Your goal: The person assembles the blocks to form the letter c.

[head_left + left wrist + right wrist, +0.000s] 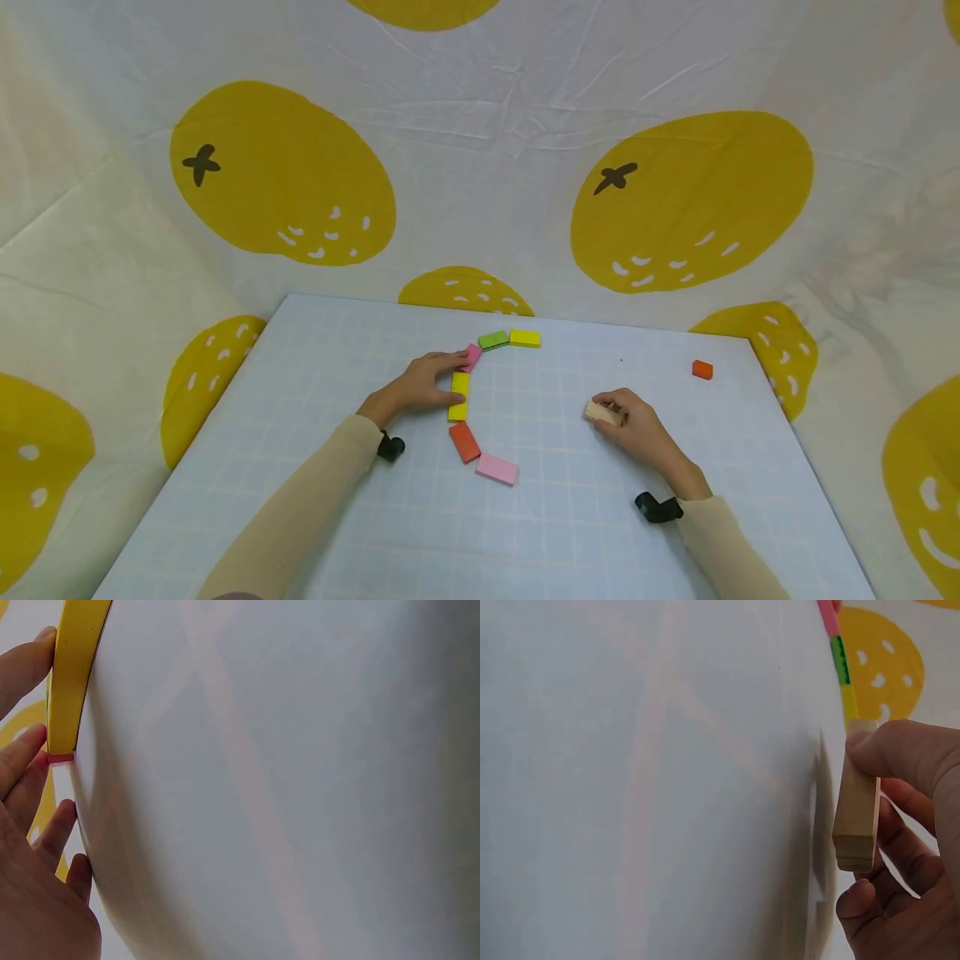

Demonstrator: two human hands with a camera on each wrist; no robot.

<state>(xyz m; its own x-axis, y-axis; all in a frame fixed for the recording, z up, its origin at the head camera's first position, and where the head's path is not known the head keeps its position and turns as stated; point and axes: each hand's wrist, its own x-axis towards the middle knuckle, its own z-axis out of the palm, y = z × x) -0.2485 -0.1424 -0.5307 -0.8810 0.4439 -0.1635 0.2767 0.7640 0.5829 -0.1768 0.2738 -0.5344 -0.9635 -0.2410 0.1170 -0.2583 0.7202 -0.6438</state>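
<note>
In the head view, my left hand (426, 382) lies beside a curved row of flat blocks. Its thumb touches a yellow block (459, 407) and its fingertips reach a dark pink block (472, 357). The left wrist view shows the same yellow block (75, 675) standing close to the thumb and fingertips. Off to the right, my right hand (632, 423) pinches a plain wooden block (596, 412) between thumb and fingers. Seen from the right wrist, this wooden block (857, 802) is just above the table, its far end partly under the thumb.
A green block (493, 340) and another yellow block (525, 339) continue the row at the back. A red block (464, 442) and a light pink block (497, 468) form its near end. An orange block (702, 369) sits far right on the pale table (570, 533).
</note>
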